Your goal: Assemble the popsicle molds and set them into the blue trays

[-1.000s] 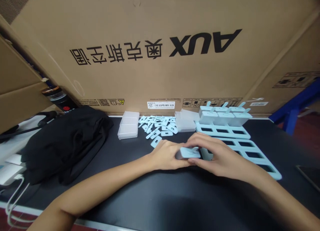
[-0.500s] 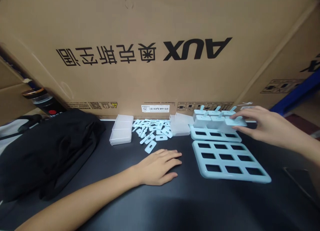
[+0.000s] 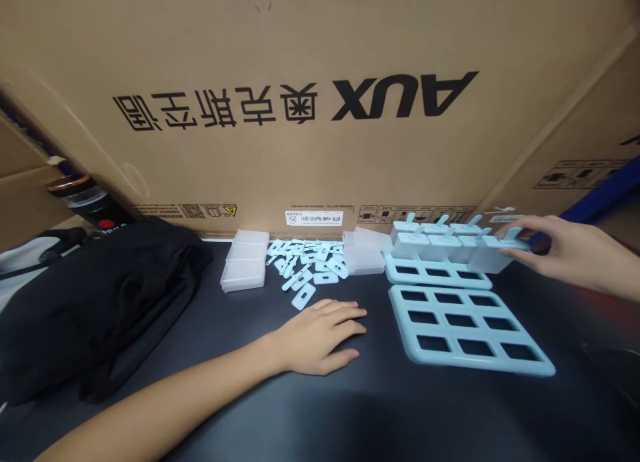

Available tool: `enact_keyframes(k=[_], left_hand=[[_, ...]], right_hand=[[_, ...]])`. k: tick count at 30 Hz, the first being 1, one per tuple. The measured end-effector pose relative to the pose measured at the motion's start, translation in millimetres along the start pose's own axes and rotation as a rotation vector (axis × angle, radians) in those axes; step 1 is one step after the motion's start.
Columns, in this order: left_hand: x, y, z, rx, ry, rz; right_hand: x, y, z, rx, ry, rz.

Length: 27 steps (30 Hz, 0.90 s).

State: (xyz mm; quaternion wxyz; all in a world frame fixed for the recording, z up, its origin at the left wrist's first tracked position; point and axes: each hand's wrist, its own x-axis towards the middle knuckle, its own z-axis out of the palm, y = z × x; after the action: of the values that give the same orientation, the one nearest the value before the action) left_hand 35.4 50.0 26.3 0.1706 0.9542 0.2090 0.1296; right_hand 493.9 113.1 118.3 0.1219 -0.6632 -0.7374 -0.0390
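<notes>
Between the fingers of my right hand (image 3: 555, 252) is a translucent popsicle mold (image 3: 493, 257) with a pale blue stick lid. It hangs at the right end of the farther blue tray (image 3: 425, 284), beside several capped popsicle molds (image 3: 440, 245) standing in that tray. My left hand (image 3: 323, 339) lies flat on the dark table, fingers spread, holding nothing. A nearer blue tray (image 3: 467, 345) with bare rectangular openings lies to its right. Beyond my left hand is a loose pile of blue stick lids (image 3: 303, 297).
Uncapped clear molds stand in a left group (image 3: 244, 272) and a right group (image 3: 364, 257) beside the lid pile. A black cloth bag (image 3: 110, 295) covers the table's left side, with a dark bottle (image 3: 95, 205) behind. A large cardboard box (image 3: 225, 162) walls off the back.
My right hand has moved right with the popsicle mold, away from the others, and another capped mold now shows where it was. The left hand stays put; the view shifts slightly.
</notes>
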Motion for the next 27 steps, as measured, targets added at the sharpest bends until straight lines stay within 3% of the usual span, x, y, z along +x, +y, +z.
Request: enact_keyframes(k=[5,9,15,19,22,27], left_hand=[[0,0,-0.5,-0.005,-0.001,-0.004],[0,1,-1.5,-0.014,0.000,-0.001],[0,0,-1.5,-0.023,0.003,-0.002],[0,0,-1.5,-0.013,0.001,0.002],[-1,0,-1.3,-0.007,0.006,0.010],[-2,-1,-0.3,-0.001,0.013,0.011]], right_hand=[[-2,6,-1,0.075,0.002,0.068],[-7,0,3,0.166,0.039,-0.025],[-6,-62,13,0.221,0.072,-0.321],[1,-106,17,0.224,0.065,-0.416],[5,-119,23,0.209,0.057,-0.446],[6,-118,38,0.202,0.064,-0.449]])
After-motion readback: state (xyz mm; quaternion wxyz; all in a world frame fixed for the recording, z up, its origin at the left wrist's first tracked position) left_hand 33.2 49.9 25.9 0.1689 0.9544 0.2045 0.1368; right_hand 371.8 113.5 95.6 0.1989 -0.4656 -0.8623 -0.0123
